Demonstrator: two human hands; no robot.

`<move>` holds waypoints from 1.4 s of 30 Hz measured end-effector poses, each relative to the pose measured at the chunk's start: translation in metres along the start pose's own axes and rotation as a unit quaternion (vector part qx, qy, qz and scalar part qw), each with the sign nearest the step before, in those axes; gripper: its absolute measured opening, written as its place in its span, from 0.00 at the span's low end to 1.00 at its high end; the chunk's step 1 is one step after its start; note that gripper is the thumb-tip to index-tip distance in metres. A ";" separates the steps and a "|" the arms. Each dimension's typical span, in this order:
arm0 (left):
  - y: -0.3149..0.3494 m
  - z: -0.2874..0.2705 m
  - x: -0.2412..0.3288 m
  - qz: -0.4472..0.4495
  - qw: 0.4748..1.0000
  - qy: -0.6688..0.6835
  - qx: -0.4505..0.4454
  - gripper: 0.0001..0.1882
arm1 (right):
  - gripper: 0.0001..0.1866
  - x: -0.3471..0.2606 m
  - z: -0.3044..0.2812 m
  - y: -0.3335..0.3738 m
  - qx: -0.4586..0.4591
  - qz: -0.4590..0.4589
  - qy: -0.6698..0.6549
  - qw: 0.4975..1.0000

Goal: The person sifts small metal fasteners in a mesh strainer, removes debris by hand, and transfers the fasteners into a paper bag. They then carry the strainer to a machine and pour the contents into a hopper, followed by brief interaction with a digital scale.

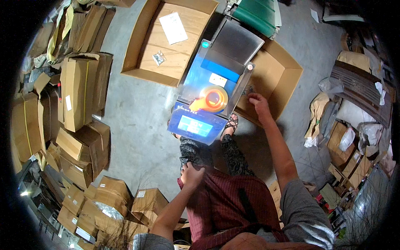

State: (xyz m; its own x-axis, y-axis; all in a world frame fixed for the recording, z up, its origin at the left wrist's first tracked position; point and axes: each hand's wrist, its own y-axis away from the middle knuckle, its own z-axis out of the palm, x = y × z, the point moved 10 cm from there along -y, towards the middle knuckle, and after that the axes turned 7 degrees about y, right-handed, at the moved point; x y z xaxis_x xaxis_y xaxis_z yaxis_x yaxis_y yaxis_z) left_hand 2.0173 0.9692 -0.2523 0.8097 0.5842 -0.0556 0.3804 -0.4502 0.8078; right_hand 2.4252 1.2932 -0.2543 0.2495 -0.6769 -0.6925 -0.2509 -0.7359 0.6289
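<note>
My right hand (259, 103) is over the cardboard box (287, 77) on the right, its fingers pinched together. Just beyond the fingertips is a small clump of dark parts (248, 89); whether I hold it I cannot tell. My left hand (192, 175) rests on my leg by the dark red apron (233, 196), thumb apart from the fingers. Between my feet and the boxes stands a blue packing machine (187, 89) with a lit screen (194, 126). On its top lies an orange and yellow tape roll (214, 99).
Left of the machine, an open carton (146, 71) holds a white paper sheet (173, 28) and a small clear bag of parts (158, 58). A green conveyor belt (256, 16) lies beyond the machine. Stacked cartons (79, 91) line the left, and wrapped goods (354, 112) the right.
</note>
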 end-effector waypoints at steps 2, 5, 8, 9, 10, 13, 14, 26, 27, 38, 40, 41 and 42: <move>0.003 -0.007 0.002 0.022 0.999 0.026 -0.020 0.40 | 0.12 -0.004 0.006 0.008 -0.009 -0.003 0.007 1.000; 0.001 -0.006 0.002 0.048 0.998 0.032 -0.027 0.38 | 0.12 -0.005 0.015 0.011 -0.021 0.010 0.004 1.000; -0.006 0.008 -0.007 0.109 0.994 0.003 0.025 0.33 | 0.11 -0.001 0.021 0.009 -0.027 0.029 -0.050 0.998; -0.004 0.004 -0.005 0.126 0.989 -0.032 0.072 0.29 | 0.11 -0.001 0.025 0.010 -0.031 0.030 -0.056 0.997; 0.001 -0.001 0.001 0.176 0.977 -0.043 0.114 0.28 | 0.11 -0.001 0.028 0.011 -0.035 0.030 -0.063 0.997; 0.033 -0.030 0.034 0.348 0.901 -0.076 0.250 0.27 | 0.10 0.008 0.029 0.010 -0.040 0.026 -0.048 0.998; 0.045 -0.039 0.043 0.385 0.872 -0.088 0.289 0.27 | 0.10 0.012 0.027 0.010 -0.040 0.024 -0.038 0.998; 0.049 -0.060 0.037 0.283 0.893 -0.069 0.342 0.24 | 0.13 0.009 0.045 0.021 -0.050 0.040 -0.022 0.998; 0.032 -0.066 0.044 0.222 0.957 0.008 0.186 0.26 | 0.13 0.012 0.039 0.020 -0.047 0.032 -0.031 0.998; 0.019 -0.047 0.020 0.098 0.991 0.088 0.020 0.29 | 0.12 0.030 0.051 0.017 -0.070 0.015 -0.044 0.996; 0.018 -0.041 0.012 0.111 0.991 0.077 0.027 0.29 | 0.11 0.035 0.060 0.020 -0.070 0.041 -0.049 0.996; 0.018 -0.038 0.009 0.123 0.989 0.073 0.035 0.28 | 0.11 0.037 0.064 0.022 -0.070 0.053 -0.051 0.995; 0.019 -0.036 0.012 0.144 0.986 0.064 0.046 0.28 | 0.11 0.041 0.061 0.020 -0.068 0.046 -0.035 0.996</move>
State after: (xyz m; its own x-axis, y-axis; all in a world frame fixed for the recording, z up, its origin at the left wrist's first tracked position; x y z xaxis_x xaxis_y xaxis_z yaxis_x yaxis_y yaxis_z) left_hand 2.0179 0.9917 -0.2164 0.8291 0.5014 0.2475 0.1870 -0.6658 0.7224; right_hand 2.3733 1.2521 -0.2918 0.1642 -0.7426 -0.6493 -0.1404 -0.6691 0.7298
